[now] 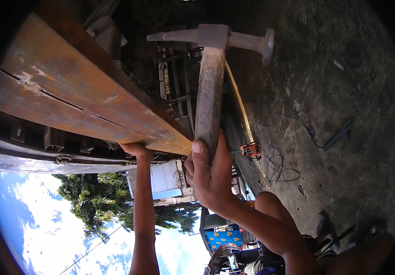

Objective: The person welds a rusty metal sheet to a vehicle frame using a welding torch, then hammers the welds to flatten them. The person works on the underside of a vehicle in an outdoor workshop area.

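Note:
My right hand [206, 178] is closed round the wooden handle of a hammer [211, 91], raised upright in the centre, its long metal head crosswise at the top with a flat face to the right. A long rusty steel beam [69, 96] with narrow slots runs diagonally across the upper left. My left hand [135, 149] grips the lower edge of that beam at the end of my outstretched arm, its fingers partly hidden. The hammer is just right of the beam's far end.
Dark metal framework [174, 82] lies behind the beam. On the stained concrete floor [353, 91] are an orange-red device [251, 150] with loose cables and a dark tool [337, 135]. My legs show at lower right. Trees [83, 201] and sky appear at lower left.

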A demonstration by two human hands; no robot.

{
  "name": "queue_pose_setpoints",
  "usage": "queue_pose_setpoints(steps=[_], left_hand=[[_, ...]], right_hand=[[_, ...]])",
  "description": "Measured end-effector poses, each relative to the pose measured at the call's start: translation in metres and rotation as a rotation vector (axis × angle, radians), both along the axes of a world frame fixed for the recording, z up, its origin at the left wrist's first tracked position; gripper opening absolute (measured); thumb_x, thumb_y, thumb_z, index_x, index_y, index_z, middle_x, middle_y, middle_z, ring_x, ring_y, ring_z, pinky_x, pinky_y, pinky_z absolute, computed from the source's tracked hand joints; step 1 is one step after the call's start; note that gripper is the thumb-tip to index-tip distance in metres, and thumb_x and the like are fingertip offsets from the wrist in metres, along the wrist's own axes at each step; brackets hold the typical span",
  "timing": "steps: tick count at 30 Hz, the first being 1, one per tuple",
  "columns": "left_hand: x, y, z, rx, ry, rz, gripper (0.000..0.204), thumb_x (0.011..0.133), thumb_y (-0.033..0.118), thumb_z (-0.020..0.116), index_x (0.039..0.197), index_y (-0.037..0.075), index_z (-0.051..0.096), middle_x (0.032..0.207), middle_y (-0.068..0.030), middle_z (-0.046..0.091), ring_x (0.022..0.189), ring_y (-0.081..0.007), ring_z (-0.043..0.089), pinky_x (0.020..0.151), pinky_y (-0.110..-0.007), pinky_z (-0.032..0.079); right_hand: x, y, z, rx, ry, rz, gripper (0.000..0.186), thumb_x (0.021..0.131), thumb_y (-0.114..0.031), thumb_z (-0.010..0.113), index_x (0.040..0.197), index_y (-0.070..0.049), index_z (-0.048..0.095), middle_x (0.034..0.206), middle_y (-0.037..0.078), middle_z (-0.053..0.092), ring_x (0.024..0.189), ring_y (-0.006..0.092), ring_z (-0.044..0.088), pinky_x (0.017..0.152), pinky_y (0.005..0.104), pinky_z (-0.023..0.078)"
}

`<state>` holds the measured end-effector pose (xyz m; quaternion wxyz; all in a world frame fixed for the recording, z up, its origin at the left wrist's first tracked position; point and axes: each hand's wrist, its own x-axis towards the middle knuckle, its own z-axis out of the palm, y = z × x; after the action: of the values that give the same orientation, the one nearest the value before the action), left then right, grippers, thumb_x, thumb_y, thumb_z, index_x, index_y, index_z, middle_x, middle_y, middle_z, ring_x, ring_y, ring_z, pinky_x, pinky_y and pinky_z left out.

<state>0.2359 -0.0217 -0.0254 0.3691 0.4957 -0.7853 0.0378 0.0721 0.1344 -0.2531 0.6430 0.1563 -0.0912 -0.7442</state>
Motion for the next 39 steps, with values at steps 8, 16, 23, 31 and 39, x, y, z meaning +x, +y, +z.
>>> queue_pose_setpoints(steps=[8, 16, 23, 31, 39], left_hand=[[-0.008, 0.003, -0.005, 0.016, 0.04, 0.016, 0.063, 0.101, 0.048, 0.028, 0.149, 0.008, 0.035, 0.146, -0.0119, 0.045, 0.132, -0.0321, 0.046, 0.112, -0.047, 0.037], [-0.015, 0.006, -0.014, 0.018, 0.102, 0.023, 0.063, 0.101, 0.049, 0.028, 0.149, 0.008, 0.035, 0.146, -0.0115, 0.045, 0.133, -0.0319, 0.046, 0.113, -0.047, 0.036], [-0.005, 0.001, -0.001, -0.034, -0.086, 0.028, 0.061, 0.102, 0.047, 0.028, 0.148, 0.008, 0.037, 0.145, -0.0111, 0.046, 0.133, -0.0305, 0.045, 0.112, -0.046, 0.037], [-0.023, 0.008, -0.022, -0.083, -0.176, -0.005, 0.064, 0.101, 0.051, 0.027, 0.149, 0.009, 0.036, 0.146, -0.0109, 0.045, 0.133, -0.0303, 0.044, 0.112, -0.046, 0.037], [-0.022, 0.008, -0.02, -0.132, -0.144, 0.087, 0.066, 0.1, 0.051, 0.028, 0.149, 0.009, 0.035, 0.146, -0.0114, 0.044, 0.134, -0.0321, 0.044, 0.113, -0.047, 0.036]], right_hand=[[-0.001, 0.002, -0.004, -0.036, 0.111, -0.002, 0.033, 0.105, -0.033, 0.047, 0.114, -0.001, 0.042, 0.064, 0.002, 0.051, 0.052, 0.0073, 0.051, 0.044, 0.0272, 0.039], [0.002, 0.002, -0.003, -0.061, 0.145, -0.006, 0.033, 0.105, -0.032, 0.047, 0.115, -0.001, 0.043, 0.063, 0.002, 0.05, 0.053, 0.0065, 0.05, 0.045, 0.0266, 0.038], [0.031, -0.016, -0.003, 0.02, 0.226, -0.152, 0.029, 0.106, -0.033, 0.047, 0.112, -0.005, 0.042, 0.062, -0.005, 0.038, 0.048, 0.0009, 0.038, 0.041, 0.0184, 0.032], [0.065, 0.0, -0.013, 0.071, 0.062, 0.136, 0.035, 0.105, -0.034, 0.049, 0.115, 0.0, 0.046, 0.058, 0.006, 0.053, 0.052, 0.0143, 0.059, 0.047, 0.0312, 0.04], [0.072, 0.009, 0.006, 0.019, 0.175, 0.137, 0.031, 0.104, -0.032, 0.049, 0.109, -0.002, 0.045, 0.057, 0.008, 0.051, 0.049, 0.018, 0.059, 0.046, 0.0347, 0.04]])
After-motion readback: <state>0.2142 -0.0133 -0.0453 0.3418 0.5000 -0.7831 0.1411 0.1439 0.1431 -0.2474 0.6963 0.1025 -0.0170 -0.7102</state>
